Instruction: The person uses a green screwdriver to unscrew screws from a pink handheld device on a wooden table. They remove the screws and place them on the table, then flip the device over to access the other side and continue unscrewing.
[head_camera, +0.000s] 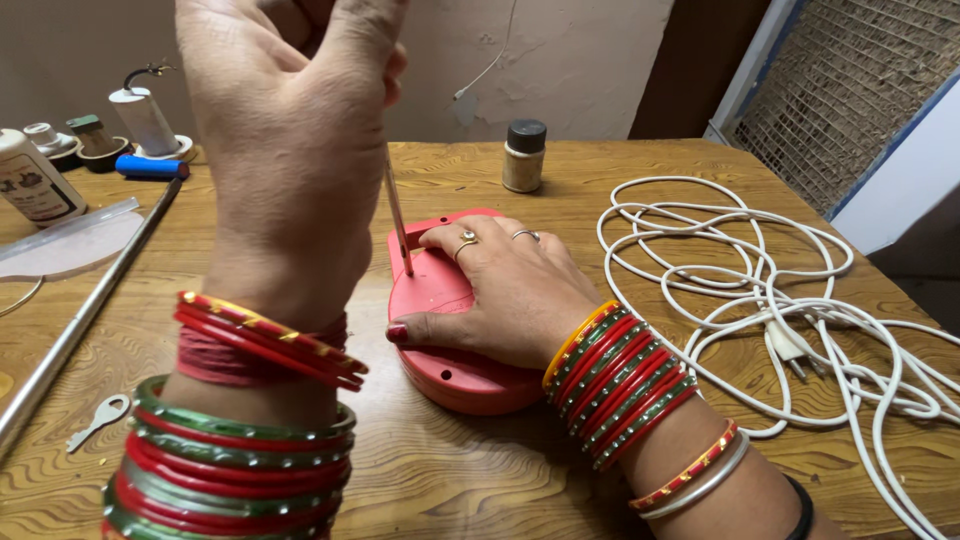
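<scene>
From the head camera we look down on a wooden surface (480, 470) where both of our hands work on a red, rounded plastic casing (450, 375) lying flat near the middle. Our left hand (290, 130) is raised close to the camera, its fingers closed around the top of a thin metal screwdriver (398, 215); the shaft runs down and its tip meets the top face of the red casing. Our right hand (500, 285) lies flat and spread on the casing, palm down, pressing on it rather than gripping, with the thumb along the near edge and the fingers reaching across its top. Both wrists carry stacks of red and green bangles.

To the right of the casing a white power cord (760, 290) lies in loose coils, its plug (785, 345) among them. Behind the casing stands a small jar with a dark cap (524, 155). On the left a long metal rod (85, 310) runs diagonally, a small key (100, 420) lies near it, and a white bottle (35, 185) stands at the far left edge.
</scene>
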